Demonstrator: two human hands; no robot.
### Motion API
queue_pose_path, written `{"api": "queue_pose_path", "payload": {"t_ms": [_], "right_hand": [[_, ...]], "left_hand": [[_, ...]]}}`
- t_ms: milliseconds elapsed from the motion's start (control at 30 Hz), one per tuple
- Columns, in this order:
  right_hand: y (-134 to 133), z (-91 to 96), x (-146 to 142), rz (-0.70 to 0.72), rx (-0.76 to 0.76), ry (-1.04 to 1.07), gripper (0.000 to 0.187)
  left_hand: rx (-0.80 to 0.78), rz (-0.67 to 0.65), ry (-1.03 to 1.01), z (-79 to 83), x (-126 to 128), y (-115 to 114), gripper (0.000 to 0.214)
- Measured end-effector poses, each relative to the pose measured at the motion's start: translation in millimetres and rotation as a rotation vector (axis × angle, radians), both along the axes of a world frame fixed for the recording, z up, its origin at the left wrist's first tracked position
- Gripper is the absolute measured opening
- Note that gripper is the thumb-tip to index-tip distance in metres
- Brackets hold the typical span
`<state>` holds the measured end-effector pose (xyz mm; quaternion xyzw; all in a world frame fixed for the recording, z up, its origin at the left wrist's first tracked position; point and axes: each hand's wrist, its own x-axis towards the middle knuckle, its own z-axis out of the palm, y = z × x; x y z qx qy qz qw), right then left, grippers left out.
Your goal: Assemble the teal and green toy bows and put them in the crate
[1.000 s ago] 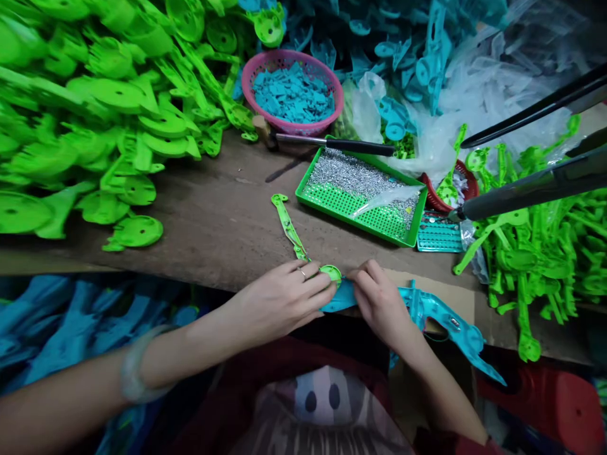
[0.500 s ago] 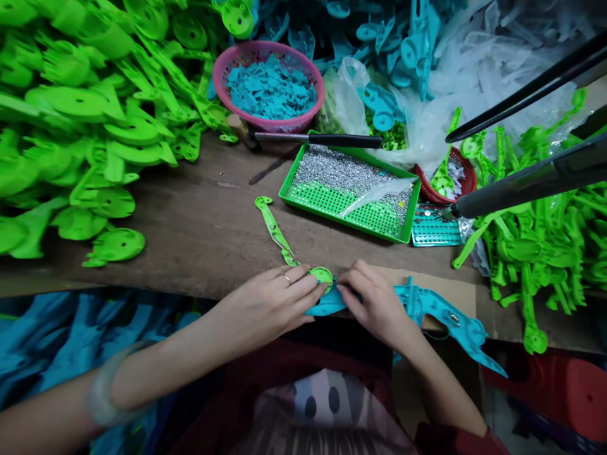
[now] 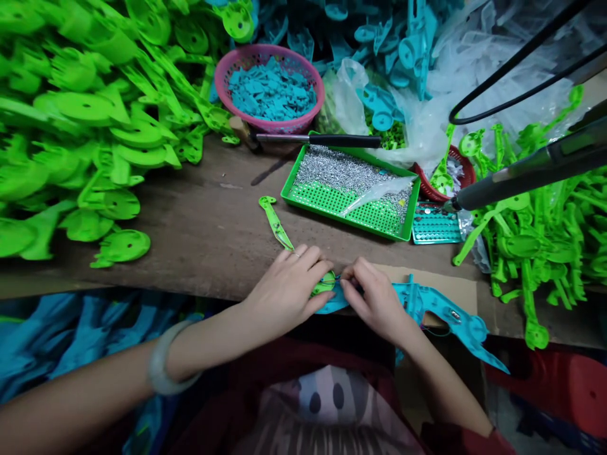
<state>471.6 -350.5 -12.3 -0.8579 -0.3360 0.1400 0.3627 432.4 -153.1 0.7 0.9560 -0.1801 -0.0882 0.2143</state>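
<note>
At the bench's front edge lies a long blue plastic shell (image 3: 458,316), its curved end pointing right. A light-green plastic part (image 3: 274,221) stretches away to the left; its round end (image 3: 325,282) sits over the blue shell. My left hand (image 3: 289,287), wearing a ring, has its fingers curled over that round end, gripping it. My right hand (image 3: 372,297) is closed in a pinch just right of it, above the shell. Whatever lies between its fingertips is too small or hidden to name.
A green tray (image 3: 370,224) of small metal screws stands behind my hands, with a hammer (image 3: 322,140) at its back edge. A pink basket (image 3: 222,95) holds blue pieces. Green parts (image 3: 85,114) heap up left and right. A dark tool (image 3: 521,177) reaches in from the right.
My left hand has shifted up and slightly, its wrist and bangle moving right, and now covers more of the green part. My right hand stays nearly in place, fingers more curled.
</note>
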Motion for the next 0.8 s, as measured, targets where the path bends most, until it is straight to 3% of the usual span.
{"api": "queue_pose_path", "payload": {"t_ms": [133, 267, 367, 633, 800], "right_hand": [[-1, -6.5, -4, 0.038, -0.022, -0.072, 0.011], [-2, -15.4, -9, 0.064, -0.1, -0.231, 0.019], [-1, -16.6, -11, 0.077, -0.153, -0.293, 0.021], [-10, 9.7, -9, 0.21, -0.289, -0.258, 0.021], [-24, 13.9, -16, 0.189, -0.183, -0.186, 0.031]], "left_hand": [[-0.141, -0.013, 0.1, -2.8, 4, 5, 0.02], [-0.303, 0.028, 0.1, -8.6, 2, 11, 0.019], [-0.362, -0.01, 0.09, -13.2, -1, 14, 0.009], [-0.269, -0.051, -0.016, -11.0, -8, 6, 0.01], [-0.183, -0.079, -0.209, -11.8, -17, -7, 0.021]]}}
